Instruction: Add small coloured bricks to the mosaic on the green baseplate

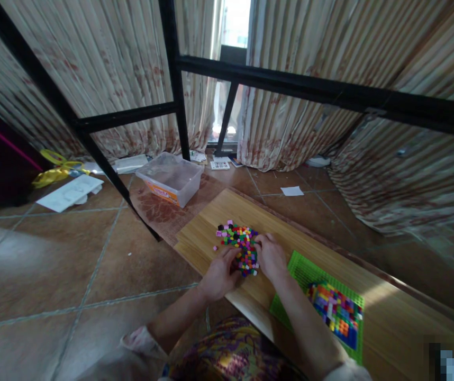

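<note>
A loose pile of small coloured toy bricks [246,259] lies on the wooden board. At its near left side is my left hand [219,272], thumb and fingers apart and curved over the bricks; nothing shows between them. My right hand [271,256] is at the pile's right edge with its fingers bent together against the bricks. Whatever those fingertips hold, if anything, is hidden. Under my right forearm lies a green studded baseplate [299,270], partly covered by the arm. A many-coloured block of built bricks [336,309] sits on it.
The long wooden board [215,211] runs from centre to lower right. Beyond its far left end stands a clear plastic tub [171,180] with an orange label. Black metal bars [290,82] cross in front of the curtains [290,132]. Papers [292,191] lie on the tiled floor.
</note>
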Tool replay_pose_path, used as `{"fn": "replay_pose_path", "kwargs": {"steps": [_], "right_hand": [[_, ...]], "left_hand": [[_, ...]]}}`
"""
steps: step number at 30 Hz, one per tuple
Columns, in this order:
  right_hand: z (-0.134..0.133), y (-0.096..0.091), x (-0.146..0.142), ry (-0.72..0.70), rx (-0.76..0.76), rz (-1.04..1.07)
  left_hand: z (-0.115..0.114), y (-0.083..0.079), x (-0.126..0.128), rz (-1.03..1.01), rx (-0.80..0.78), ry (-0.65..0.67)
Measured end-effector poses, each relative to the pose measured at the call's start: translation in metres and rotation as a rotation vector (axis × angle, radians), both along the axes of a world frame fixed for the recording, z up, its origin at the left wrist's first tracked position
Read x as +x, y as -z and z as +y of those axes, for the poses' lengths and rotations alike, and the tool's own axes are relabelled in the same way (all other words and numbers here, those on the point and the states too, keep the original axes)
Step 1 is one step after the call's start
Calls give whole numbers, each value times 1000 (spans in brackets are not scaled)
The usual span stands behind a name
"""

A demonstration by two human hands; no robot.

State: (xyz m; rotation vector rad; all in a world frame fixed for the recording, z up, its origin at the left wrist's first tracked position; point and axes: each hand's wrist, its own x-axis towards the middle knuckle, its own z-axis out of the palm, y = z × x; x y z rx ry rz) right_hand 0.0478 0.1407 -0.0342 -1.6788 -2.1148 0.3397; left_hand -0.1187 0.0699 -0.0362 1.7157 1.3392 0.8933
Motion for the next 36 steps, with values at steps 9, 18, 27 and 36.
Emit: {"fn": "replay_pose_path", "kwargs": {"steps": [9,18,27,36], "right_hand": [[-56,-21,21,132,-54,423],[-120,-58,23,126,-100,622],[-179,-46,47,222,-226,892],[-225,-30,84,415,-271,1162]], "left_hand": [[-15,-12,15,-168,40,-114],[-27,-57,48,-403,-177,75],[-62,-47,73,-519,-567,157],[-67,-38,92,-500,-682,203]]}}
